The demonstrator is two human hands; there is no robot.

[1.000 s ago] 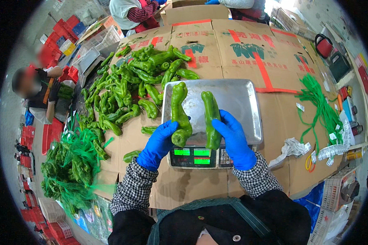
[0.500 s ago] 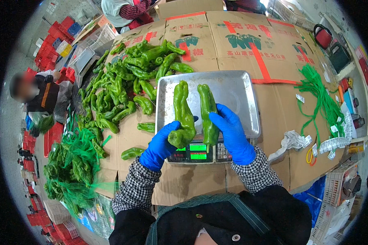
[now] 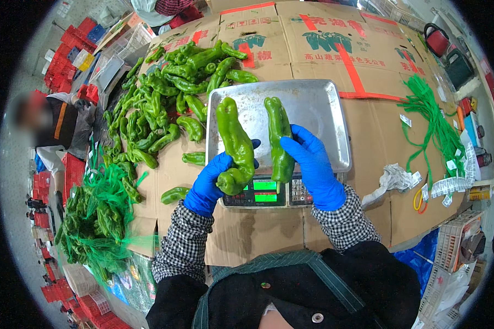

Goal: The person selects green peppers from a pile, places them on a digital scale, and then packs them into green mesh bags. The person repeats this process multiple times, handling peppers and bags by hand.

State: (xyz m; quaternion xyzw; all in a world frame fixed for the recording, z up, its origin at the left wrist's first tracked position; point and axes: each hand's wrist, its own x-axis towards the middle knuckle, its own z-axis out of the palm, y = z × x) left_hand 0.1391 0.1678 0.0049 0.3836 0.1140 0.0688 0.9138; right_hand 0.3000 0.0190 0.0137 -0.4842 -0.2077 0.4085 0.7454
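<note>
In blue gloves, I hold one long green pepper in each hand above a digital scale. My left hand point(image 3: 211, 178) is closed around a wrinkled green pepper point(image 3: 236, 142) with a curled lower end. My right hand point(image 3: 314, 164) grips a straighter green pepper point(image 3: 280, 137), its stem pointing toward me. Beneath them lies the scale's bare metal pan point(image 3: 318, 109). The lit green display point(image 3: 265, 191) shows between my hands. A large heap of green peppers point(image 3: 153, 109) lies left of the scale, with a few loose ones nearer my left hand.
Green mesh netting with peppers point(image 3: 101, 219) sits at the near left. On the right are a bundle of green net bags point(image 3: 433, 131), crumpled white paper point(image 3: 392, 181) and yellow-orange scissors point(image 3: 420, 200). Flattened cardboard point(image 3: 362, 131) covers the table. Another person point(image 3: 60, 120) is at the left.
The left pepper has shifted a little leftward and apart from the right one, along with my left hand. Both peppers are still held. The view has tilted slightly, so the table appears higher.
</note>
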